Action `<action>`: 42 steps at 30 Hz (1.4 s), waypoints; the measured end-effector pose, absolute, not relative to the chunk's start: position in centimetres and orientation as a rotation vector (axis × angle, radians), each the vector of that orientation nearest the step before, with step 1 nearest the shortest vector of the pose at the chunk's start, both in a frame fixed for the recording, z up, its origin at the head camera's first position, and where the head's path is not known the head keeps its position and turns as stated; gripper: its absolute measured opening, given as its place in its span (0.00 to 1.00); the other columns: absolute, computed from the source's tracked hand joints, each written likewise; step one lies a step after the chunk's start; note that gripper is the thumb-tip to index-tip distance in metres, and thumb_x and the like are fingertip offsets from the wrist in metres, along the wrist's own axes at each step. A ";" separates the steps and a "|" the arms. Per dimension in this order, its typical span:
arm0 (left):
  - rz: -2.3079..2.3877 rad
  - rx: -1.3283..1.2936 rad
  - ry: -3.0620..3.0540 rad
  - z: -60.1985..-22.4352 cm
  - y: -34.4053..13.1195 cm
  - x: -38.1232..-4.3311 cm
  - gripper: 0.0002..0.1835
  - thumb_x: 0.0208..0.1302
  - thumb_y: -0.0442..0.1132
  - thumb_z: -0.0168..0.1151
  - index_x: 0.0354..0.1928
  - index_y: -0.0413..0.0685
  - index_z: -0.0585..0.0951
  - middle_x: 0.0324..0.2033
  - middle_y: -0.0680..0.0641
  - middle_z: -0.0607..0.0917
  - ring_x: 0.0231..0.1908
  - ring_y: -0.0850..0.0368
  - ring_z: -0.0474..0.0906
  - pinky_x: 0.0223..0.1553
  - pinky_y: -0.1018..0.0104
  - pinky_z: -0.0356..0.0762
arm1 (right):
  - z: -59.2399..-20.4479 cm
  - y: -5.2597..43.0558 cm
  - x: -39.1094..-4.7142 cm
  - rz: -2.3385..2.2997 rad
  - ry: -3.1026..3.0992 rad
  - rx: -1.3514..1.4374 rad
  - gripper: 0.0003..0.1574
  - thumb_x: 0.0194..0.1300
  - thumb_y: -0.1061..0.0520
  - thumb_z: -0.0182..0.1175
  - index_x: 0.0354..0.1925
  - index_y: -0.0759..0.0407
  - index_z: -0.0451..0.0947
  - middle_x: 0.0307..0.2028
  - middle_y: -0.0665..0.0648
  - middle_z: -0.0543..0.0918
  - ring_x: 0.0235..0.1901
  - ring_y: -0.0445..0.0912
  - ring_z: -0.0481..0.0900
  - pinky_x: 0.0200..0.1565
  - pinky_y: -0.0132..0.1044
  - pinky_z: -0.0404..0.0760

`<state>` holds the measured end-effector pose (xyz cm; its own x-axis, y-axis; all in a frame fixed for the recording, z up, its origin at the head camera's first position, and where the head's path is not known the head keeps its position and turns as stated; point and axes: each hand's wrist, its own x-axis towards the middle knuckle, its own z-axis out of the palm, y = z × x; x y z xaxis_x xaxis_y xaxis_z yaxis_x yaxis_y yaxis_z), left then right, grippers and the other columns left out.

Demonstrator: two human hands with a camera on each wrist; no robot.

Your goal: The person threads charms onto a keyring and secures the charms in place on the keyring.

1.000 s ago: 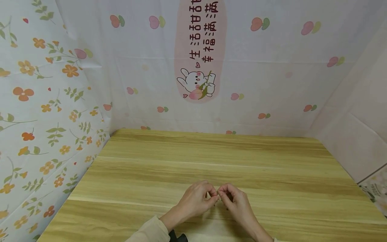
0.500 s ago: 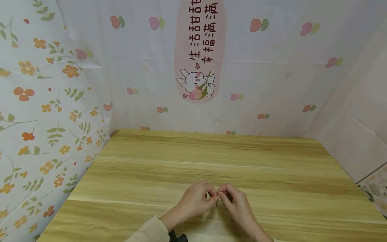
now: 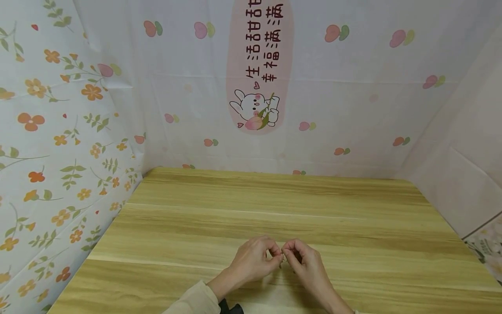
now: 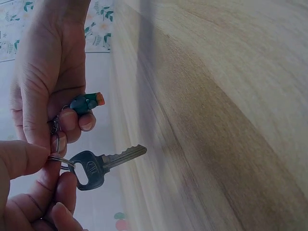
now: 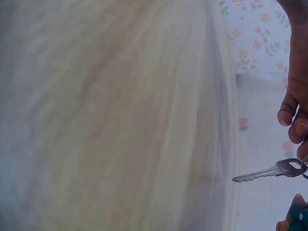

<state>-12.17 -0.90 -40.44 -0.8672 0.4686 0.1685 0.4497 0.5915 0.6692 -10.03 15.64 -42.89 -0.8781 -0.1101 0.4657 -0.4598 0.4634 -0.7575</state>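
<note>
My left hand (image 3: 252,259) and right hand (image 3: 307,264) meet fingertip to fingertip low over the table, around small metal things. In the left wrist view, the left thumb and forefinger pinch a split key ring (image 4: 58,159). A silver key (image 4: 97,168) with a dark head hangs on it, blade pointing toward the tabletop. A short chain (image 4: 55,126) runs to a small teal and orange charm (image 4: 82,105) against the curled fingers of my right hand, which holds this charm end; its thumb is hidden there. The right wrist view also shows the key (image 5: 262,174) below the left fingers.
The wood-grain table (image 3: 274,205) spreads out ahead of the hands. Printed cloth (image 3: 176,87) with fruit shapes and a rabbit hangs behind it, and a floral cloth (image 3: 66,183) hangs at the left. A black object (image 3: 235,308) shows beside the left sleeve.
Both hands stay almost in place, fingertips together. Only a slight shift of the small hanging piece between the fingers shows.
</note>
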 end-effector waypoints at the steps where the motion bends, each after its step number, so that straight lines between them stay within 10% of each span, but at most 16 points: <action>1: 1.162 0.806 2.778 -40.5 -0.9 -12.2 0.06 0.56 0.43 0.63 0.22 0.58 0.80 0.29 0.62 0.79 0.20 0.71 0.62 0.21 0.75 0.62 | -42.9 15.6 -10.0 1.375 -2.363 0.484 0.10 0.58 0.69 0.61 0.28 0.55 0.75 0.20 0.43 0.73 0.20 0.30 0.65 0.18 0.28 0.68; 30: 1.178 0.875 2.757 -40.5 -0.9 -12.2 0.06 0.57 0.42 0.64 0.23 0.57 0.80 0.26 0.64 0.77 0.20 0.72 0.63 0.25 0.77 0.62 | -42.9 15.7 -10.0 1.403 -2.374 0.441 0.11 0.59 0.69 0.60 0.28 0.55 0.75 0.20 0.45 0.74 0.19 0.30 0.66 0.18 0.29 0.69; 42: 1.356 0.918 2.661 -40.7 -1.1 -12.4 0.05 0.62 0.41 0.61 0.28 0.52 0.80 0.30 0.58 0.80 0.30 0.71 0.70 0.33 0.76 0.70 | -42.3 16.7 -10.2 1.924 -2.552 0.312 0.12 0.71 0.59 0.50 0.41 0.69 0.73 0.23 0.55 0.73 0.16 0.36 0.69 0.17 0.28 0.70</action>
<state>-12.39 -1.11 -40.71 -0.8274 0.5074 0.2406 0.4929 0.4508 0.7442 -10.22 16.66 -42.27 -0.9787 -0.1960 0.0606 -0.1122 0.2640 -0.9580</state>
